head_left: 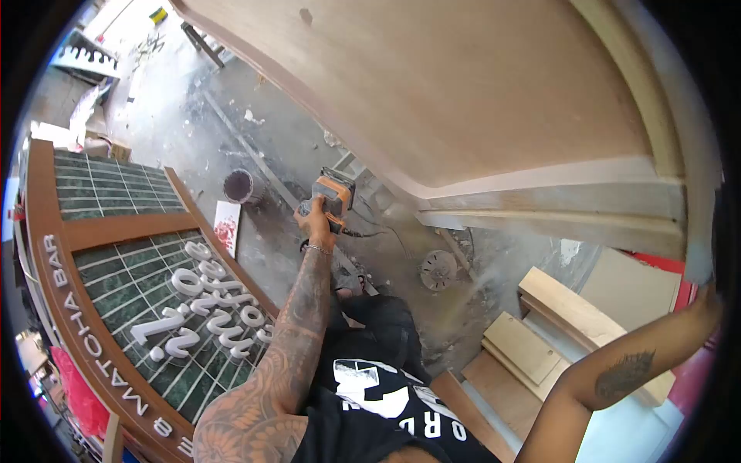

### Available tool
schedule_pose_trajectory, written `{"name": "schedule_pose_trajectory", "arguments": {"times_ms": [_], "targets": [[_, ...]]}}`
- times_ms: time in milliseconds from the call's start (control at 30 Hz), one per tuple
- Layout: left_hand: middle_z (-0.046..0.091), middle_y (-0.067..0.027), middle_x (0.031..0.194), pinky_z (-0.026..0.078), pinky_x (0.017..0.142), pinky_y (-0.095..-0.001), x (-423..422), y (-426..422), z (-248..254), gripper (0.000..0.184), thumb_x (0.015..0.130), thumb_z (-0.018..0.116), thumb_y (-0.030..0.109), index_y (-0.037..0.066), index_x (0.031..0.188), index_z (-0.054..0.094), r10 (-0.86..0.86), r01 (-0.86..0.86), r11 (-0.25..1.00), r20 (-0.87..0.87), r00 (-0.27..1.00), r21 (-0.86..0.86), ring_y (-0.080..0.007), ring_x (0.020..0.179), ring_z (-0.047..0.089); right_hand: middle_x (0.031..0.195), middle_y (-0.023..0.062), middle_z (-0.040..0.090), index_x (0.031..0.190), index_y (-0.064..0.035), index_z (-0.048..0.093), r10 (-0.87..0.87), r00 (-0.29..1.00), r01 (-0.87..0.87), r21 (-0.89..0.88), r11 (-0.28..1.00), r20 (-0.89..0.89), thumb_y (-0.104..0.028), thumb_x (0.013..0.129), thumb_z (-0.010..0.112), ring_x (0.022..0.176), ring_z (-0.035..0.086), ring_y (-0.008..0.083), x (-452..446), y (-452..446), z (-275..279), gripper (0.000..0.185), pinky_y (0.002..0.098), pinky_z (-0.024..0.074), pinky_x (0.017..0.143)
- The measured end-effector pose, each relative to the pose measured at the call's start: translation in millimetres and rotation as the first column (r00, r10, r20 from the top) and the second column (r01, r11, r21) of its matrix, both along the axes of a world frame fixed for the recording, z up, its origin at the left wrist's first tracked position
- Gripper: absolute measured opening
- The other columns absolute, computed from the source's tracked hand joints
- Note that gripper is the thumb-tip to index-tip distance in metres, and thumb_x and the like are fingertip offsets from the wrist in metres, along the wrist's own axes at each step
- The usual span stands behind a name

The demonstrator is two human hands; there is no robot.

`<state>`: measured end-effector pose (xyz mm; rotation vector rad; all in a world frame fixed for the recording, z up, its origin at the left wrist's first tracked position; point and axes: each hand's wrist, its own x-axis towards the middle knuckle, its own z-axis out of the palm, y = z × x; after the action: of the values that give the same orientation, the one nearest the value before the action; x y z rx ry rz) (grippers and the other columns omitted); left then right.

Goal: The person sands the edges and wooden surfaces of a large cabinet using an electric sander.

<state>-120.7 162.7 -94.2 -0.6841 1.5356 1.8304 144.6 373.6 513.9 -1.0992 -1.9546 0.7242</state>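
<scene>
My left hand (315, 225) is closed around an orange and dark grey power sander (336, 193), held out in front of me on a stretched arm. A dark cord trails from the tool. Just right of it stands a large pale wooden panel (494, 92) with a raised, curved frame edge (556, 174). I cannot tell whether the sander touches the panel. My right forearm (656, 347) reaches up toward the panel's right end, and the hand itself is lost at the dark rim of the picture.
On the left leans a brown-framed sign (123, 224) with green tiles and white raised letters. A dark bucket (241, 187) and a red-stained white board (227, 228) are on the dusty floor (270, 100). Wooden boards (532, 355) lie lower right, near a round slotted disc (438, 270).
</scene>
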Motion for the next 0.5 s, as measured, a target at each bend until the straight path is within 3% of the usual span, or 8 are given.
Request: {"name": "schedule_pose_trajectory", "arguments": {"times_ms": [67, 133, 233, 300, 367, 400, 433, 500], "targets": [[0.053, -0.0194, 0.129, 0.060, 0.081, -0.0430, 20.8, -8.6, -4.5, 0.080, 0.083, 0.080, 0.023, 0.008, 0.147, 0.034, -0.046, 0.052, 0.993, 0.057, 0.997, -0.110, -0.0319, 0.108, 0.065, 0.143, 0.0242, 0.053, 0.146, 0.0098, 0.041, 0.082, 0.987, -0.090, 0.052, 0.995, 0.140, -0.056, 0.110, 0.031, 0.131, 0.052, 0.0332, 7.4, 8.2, 8.6, 0.076, 0.0437, 0.0381, 0.115], [0.053, -0.0191, 0.129, 0.059, 0.075, -0.0420, 44.4, -20.3, -17.2, 0.082, 0.081, 0.081, 0.025, 0.008, 0.148, 0.036, -0.105, 0.105, 0.976, 0.012, 0.994, -0.191, -0.0313, 0.102, 0.066, 0.150, 0.0299, 0.043, 0.151, 0.0090, 0.032, 0.071, 0.955, -0.121, 0.160, 0.980, 0.288, -0.063, 0.107, 0.030, 0.139, 0.045, 0.0364, -9.2, -5.5, -1.5, 0.085, 0.0465, 0.0366, 0.117], [0.053, -0.0173, 0.129, 0.057, 0.075, -0.0368, 83.9, -28.0, -10.1, 0.079, 0.079, 0.083, 0.027, 0.008, 0.144, 0.043, -0.132, 0.129, 0.956, 0.005, 0.991, -0.263, -0.0270, 0.102, 0.064, 0.154, 0.0336, 0.035, 0.153, 0.0085, 0.028, -0.110, 0.973, 0.035, 0.341, 0.940, 0.202, -0.065, 0.105, 0.032, 0.142, 0.041, 0.0386, -2.0, -3.3, -4.6, 0.088, 0.0487, 0.0348, 0.118], [0.054, -0.0155, 0.129, 0.057, 0.076, -0.0377, 110.7, -28.8, -21.9, 0.080, 0.078, 0.084, 0.027, 0.008, 0.144, 0.042, -0.147, 0.147, 0.973, 0.014, 0.989, -0.177, -0.0253, 0.106, 0.062, 0.158, 0.0358, 0.027, 0.155, 0.0074, 0.023, -0.019, 0.978, -0.067, 0.401, 0.914, 0.207, -0.062, 0.107, 0.032, 0.146, 0.036, 0.0412, 4.3, -5.9, -9.1, 0.085, 0.0506, 0.0314, 0.121], [0.055, -0.0149, 0.128, 0.057, 0.075, -0.0374, 135.9, -28.8, 21.6, 0.082, 0.078, 0.085, 0.027, 0.008, 0.145, 0.042, -0.122, 0.124, 0.981, 0.023, 0.992, -0.150, -0.0248, 0.103, 0.063, 0.157, 0.0356, 0.030, 0.155, 0.0063, 0.025, 0.232, 0.969, -0.244, 0.215, 0.946, 0.081, -0.061, 0.106, 0.034, 0.148, 0.033, 0.0418, 29.0, 11.7, 1.8, 0.084, 0.0519, 0.0268, 0.124], [0.055, -0.0146, 0.128, 0.057, 0.076, -0.0372, 144.5, -27.2, 30.2, 0.083, 0.077, 0.086, 0.027, 0.008, 0.145, 0.041, -0.147, 0.153, 0.980, 0.056, 0.988, -0.124, -0.0250, 0.104, 0.063, 0.154, 0.0354, 0.038, 0.153, 0.0056, 0.033, -0.032, 0.977, -0.052, 0.387, 0.920, 0.209, -0.059, 0.107, 0.035, 0.144, 0.040, 0.0432, 24.6, 4.6, 0.6, 0.080, 0.0504, 0.0328, 0.122], [0.055, -0.0144, 0.128, 0.057, 0.077, -0.0371, 150.6, -23.3, 36.7, 0.084, 0.077, 0.086, 0.026, 0.008, 0.145, 0.041, -0.172, 0.180, 0.979, 0.083, 0.982, -0.093, -0.0251, 0.104, 0.063, 0.146, 0.0334, 0.050, 0.148, 0.0052, 0.044, 0.074, 0.958, -0.212, 0.515, 0.830, 0.276, -0.059, 0.106, 0.038, 0.137, 0.050, 0.0430, 35.9, 22.0, -1.0, 0.076, 0.0467, 0.0415, 0.116], [0.058, -0.0173, 0.124, 0.058, 0.078, -0.0362, 165.0, -16.3, 22.6, 0.085, 0.077, 0.086, 0.028, 0.002, 0.144, 0.041, -0.168, 0.164, 0.984, -0.054, 0.984, -0.077, -0.0241, 0.094, 0.067, 0.141, 0.0303, 0.056, 0.142, 0.0060, 0.052, -0.008, 0.955, -0.160, 0.539, 0.827, 0.296, -0.051, 0.108, 0.040, 0.131, 0.056, 0.0410, 19.5, -15.8, -12.1, 0.067, 0.0437, 0.0469, 0.111]]}}
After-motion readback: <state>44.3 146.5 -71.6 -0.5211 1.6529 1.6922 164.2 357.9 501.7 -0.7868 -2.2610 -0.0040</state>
